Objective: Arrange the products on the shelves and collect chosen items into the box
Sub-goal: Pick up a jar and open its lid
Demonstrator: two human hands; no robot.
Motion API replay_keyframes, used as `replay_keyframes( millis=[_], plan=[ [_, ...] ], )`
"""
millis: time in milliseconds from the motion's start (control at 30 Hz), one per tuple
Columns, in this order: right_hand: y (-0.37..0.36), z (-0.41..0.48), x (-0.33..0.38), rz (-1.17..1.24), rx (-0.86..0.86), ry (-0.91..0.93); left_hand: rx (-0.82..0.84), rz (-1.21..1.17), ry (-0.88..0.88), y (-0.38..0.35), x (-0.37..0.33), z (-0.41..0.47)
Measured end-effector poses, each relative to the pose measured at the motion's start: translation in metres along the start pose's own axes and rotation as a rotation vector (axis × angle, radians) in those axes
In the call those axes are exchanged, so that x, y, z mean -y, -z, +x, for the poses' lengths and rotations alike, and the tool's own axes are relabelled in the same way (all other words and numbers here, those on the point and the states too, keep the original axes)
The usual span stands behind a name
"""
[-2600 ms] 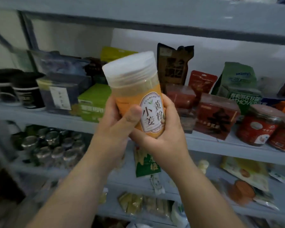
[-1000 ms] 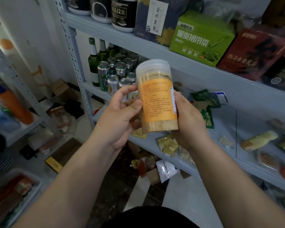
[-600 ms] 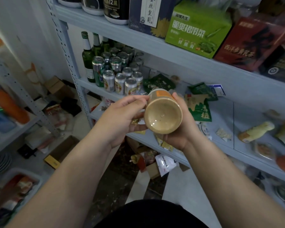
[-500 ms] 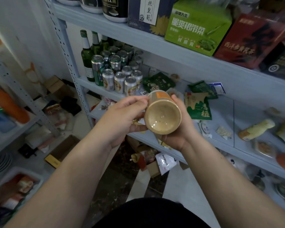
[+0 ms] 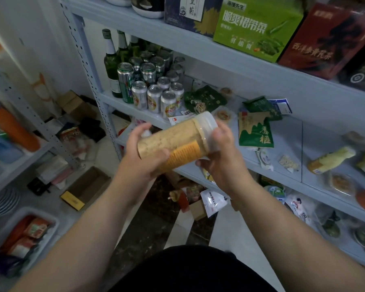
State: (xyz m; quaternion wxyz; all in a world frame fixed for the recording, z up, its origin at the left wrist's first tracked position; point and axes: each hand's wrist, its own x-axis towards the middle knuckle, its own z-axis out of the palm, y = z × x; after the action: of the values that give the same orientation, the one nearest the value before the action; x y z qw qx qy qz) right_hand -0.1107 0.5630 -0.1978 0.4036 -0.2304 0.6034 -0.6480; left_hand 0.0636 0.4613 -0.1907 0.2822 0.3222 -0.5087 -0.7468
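head view: powder jar (image 5: pixel 177 142) lay tilted sideways, clamped between the hands, left hand (image 5: pixel 143 157) wrapped round its base, right hand (image 5: pixel 221 157) curled over the lid (image 5: pixel 207 121). advice: hold two-handed, confirm lid tight before boxing.

Cans (image 5: pixel 154 100) stood on the middle shelf (image 5: pixel 287 142), bottles (image 5: pixel 111 64) at their left, packets (image 5: pixel 255 131) at their right, boxes (image 5: pixel 255 28) on the shelf above (image 5: pixel 177 40).
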Motion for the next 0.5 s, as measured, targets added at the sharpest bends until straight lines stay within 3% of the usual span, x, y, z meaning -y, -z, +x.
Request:
replay_keyframes(
  millis=[200,267,333,433,500],
  plan=[
    [-0.01,-0.006,0.011,0.007,0.115,-0.268,0.102,0.853,-0.799,0.02,-0.026,-0.001],
    [-0.011,-0.006,0.014,-0.023,0.141,-0.301,0.08,0.946,-0.899,0.021,-0.025,0.006],
    [-0.009,-0.005,0.014,-0.218,0.094,-0.195,0.014,0.823,-0.73,0.015,-0.02,0.009],
    [-0.003,-0.006,0.018,-0.607,0.089,0.137,-0.128,0.244,0.012,0.003,-0.009,0.011],
    [0.005,-0.005,0.025,-0.743,0.203,0.276,-0.183,-0.002,0.261,0.003,0.001,0.012]
  ],
)
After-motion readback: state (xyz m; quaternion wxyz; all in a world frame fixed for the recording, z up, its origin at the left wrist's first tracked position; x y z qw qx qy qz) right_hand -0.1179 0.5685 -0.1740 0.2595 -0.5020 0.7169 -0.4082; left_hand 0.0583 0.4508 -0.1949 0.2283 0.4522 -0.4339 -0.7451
